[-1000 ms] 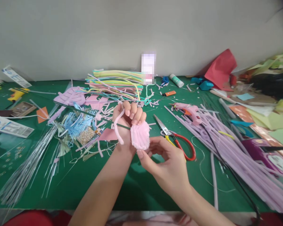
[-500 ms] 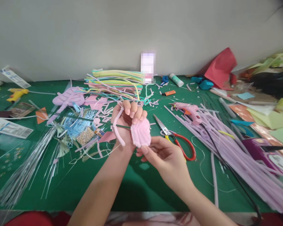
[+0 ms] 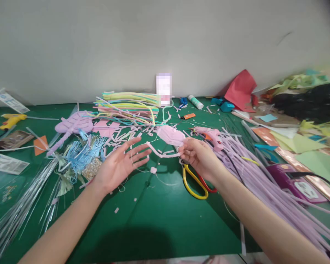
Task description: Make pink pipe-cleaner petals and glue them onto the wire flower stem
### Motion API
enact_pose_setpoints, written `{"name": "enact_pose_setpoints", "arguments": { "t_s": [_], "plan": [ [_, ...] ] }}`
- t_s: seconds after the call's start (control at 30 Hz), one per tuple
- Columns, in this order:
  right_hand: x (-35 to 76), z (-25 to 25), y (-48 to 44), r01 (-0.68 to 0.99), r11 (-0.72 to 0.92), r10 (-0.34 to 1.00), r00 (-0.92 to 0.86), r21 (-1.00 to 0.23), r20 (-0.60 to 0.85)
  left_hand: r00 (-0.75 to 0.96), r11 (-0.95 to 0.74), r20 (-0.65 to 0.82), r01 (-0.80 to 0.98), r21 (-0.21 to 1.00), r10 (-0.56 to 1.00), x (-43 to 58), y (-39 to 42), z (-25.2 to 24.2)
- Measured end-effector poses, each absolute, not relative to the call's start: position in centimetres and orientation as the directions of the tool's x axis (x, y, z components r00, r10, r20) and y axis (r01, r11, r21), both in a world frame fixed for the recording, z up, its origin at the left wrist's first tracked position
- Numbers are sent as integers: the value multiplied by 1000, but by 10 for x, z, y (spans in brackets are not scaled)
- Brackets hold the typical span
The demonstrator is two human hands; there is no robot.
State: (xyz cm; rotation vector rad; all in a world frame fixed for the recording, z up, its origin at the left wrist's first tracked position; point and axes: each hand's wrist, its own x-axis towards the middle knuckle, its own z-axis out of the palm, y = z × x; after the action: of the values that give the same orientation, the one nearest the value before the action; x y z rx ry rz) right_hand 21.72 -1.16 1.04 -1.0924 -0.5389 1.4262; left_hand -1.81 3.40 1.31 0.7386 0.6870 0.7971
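My right hand (image 3: 198,156) pinches a pink pipe-cleaner petal (image 3: 171,135) with a loose pink tail trailing to the left, held above the green table (image 3: 159,223). My left hand (image 3: 120,164) hovers open, palm up and fingers spread, just left of the tail and holds nothing. Scissors with red and yellow handles (image 3: 194,179) lie under my right wrist. A pink glue gun (image 3: 210,134) rests just beyond my right hand.
Lilac pipe cleaners (image 3: 266,183) spread over the right side. Pastel pipe cleaners (image 3: 126,104) are stacked at the back by the wall. Silver wires (image 3: 22,205) lie front left, with blue fringe (image 3: 81,152), a lilac leaf shape (image 3: 73,126) and coloured paper (image 3: 305,141) around.
My left hand let go of the pink piece and green stem and opened. My right hand carried the pink piece up and to the right. The view shifted to the right.
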Motion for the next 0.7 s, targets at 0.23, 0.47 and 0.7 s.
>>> {"name": "enact_pose_setpoints", "arguments": {
  "t_s": [0.23, 0.47, 0.7],
  "plan": [
    [241, 7, 19, -420, -179, 952, 153, -890, -264, 601, 219, -698, 676, 704, 389, -99, 53, 44],
    [236, 7, 21, -358, -202, 968, 68, -911, -241, 604, 11, -373, 516, 856, 705, -74, 74, 78],
    [215, -1, 8, -286, -253, 967, -67, -924, -244, 667, 92, -339, 377, 922, 663, 30, 84, 38]
  ]
}}
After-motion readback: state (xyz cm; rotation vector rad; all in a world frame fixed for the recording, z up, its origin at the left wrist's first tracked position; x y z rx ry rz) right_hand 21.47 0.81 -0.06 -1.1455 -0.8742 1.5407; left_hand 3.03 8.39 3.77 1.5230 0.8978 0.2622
